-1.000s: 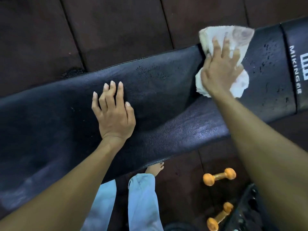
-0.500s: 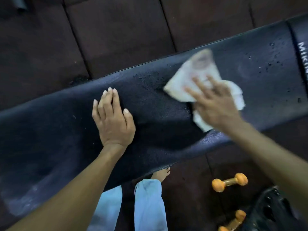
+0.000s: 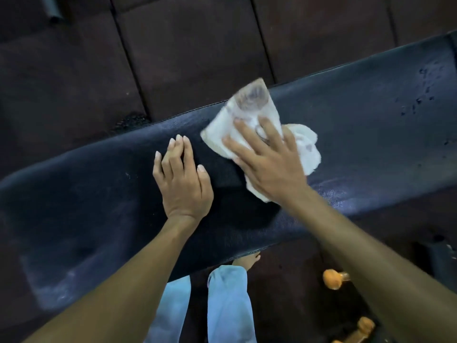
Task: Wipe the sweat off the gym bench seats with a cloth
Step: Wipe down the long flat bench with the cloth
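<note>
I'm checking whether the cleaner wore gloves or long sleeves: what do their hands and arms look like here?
No gloves: the left hand and right hand are bare, with longish pale nails on the left. The left forearm and right forearm are bare too, no sleeve, watch or bracelet in view.

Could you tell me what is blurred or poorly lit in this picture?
Head view: the cloth and the right hand on it are motion-blurred; the left hand, flat on the bench, is sharp; lighting is dim, with a soft sheen on the bench's near edge; the wide lens bows the bench.
</note>
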